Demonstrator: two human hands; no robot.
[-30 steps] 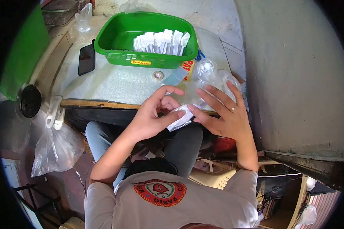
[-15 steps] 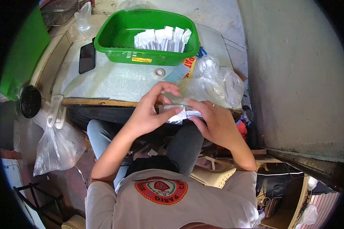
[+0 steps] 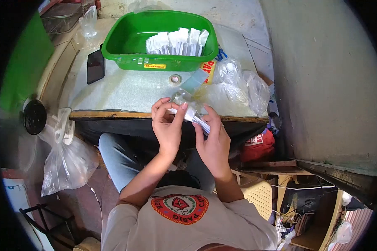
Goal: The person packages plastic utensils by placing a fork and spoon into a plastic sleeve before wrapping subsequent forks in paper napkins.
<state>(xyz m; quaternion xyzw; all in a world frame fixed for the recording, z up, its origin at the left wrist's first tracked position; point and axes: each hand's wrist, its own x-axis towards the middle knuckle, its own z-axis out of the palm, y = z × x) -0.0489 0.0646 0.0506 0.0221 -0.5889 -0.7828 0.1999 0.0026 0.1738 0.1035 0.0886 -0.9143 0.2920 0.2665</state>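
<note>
My left hand (image 3: 168, 125) pinches the upper end of a small clear plastic packet (image 3: 191, 113), its thumb and forefinger closed on it. Inside the packet are a folded white piece, like tissue, and slim white strips that look like plastic cutlery handles. The fingers and thumb of my right hand (image 3: 213, 136) grip its lower right end. The packet tilts down to the right, above the table's front edge. Similar white packets (image 3: 178, 42) stand in a row in the green basin (image 3: 155, 62) on the table.
On the table (image 3: 130, 90) lie a black phone (image 3: 96, 66), a tape roll (image 3: 175, 79), a yellow package (image 3: 208, 69) and clear bags (image 3: 232, 81). A plastic bag (image 3: 67, 167) hangs at the left. A wall (image 3: 322, 83) rises on the right, above a red bag (image 3: 259, 146).
The packet has turned from nearly level to slanting down to the right. Both hands have turned with it, fingers pointing more upward, and my right forearm has drawn inward.
</note>
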